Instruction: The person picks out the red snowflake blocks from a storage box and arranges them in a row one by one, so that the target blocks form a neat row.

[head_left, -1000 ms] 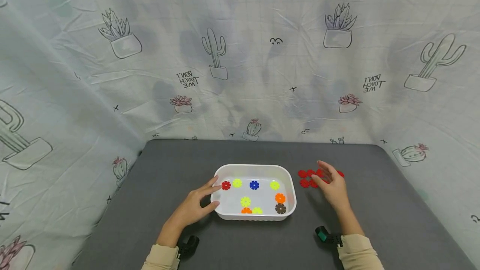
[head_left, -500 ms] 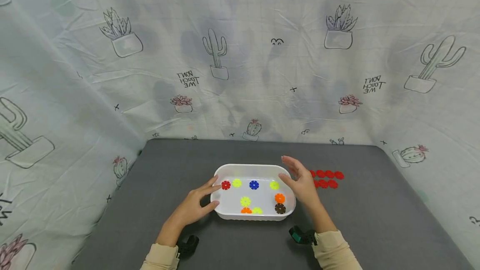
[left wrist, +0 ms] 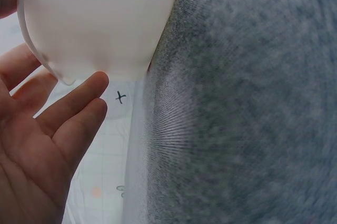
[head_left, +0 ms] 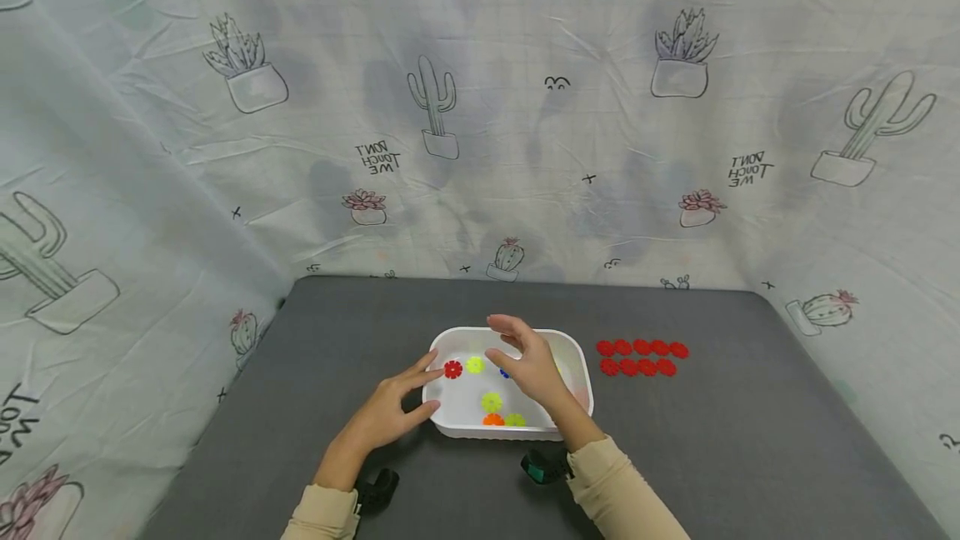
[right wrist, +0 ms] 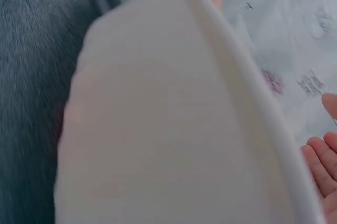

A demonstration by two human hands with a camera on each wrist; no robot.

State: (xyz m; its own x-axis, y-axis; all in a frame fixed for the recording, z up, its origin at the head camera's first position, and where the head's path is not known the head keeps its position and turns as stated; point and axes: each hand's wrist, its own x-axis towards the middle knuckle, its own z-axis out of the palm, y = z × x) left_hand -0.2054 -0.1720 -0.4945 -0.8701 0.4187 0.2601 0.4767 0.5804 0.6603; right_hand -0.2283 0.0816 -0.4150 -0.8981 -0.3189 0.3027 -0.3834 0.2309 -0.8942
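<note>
A white plastic tub (head_left: pixel 465 427) stands on the grey table. In it lie small notched plastic discs: a red disc (head_left: pixel 452 369), several yellow discs (head_left: pixel 491 402), an orange disc (head_left: pixel 492 420) and part of a blue disc (head_left: pixel 505 373). My left hand (head_left: pixel 393 411) touches the tub's left end with spread, fairly straight fingers; in the left wrist view its fingertips (left wrist: pixel 97 82) lie along the outer wall. Above the tub hovers my right hand (head_left: pixel 531 365), thumb and fingers apart with nothing visible between them. It hides the discs in the tub's right part.
To the right of the tub, several red discs (head_left: pixel 641 347) lie flat in two rows on the grey table (head_left: pixel 750 440). A patterned white cloth (head_left: pixel 510 123) hangs behind and beside the table.
My right hand has moved left from over the red discs on the table to above the tub, uncovering both rows. My left hand and the tub have stayed put.
</note>
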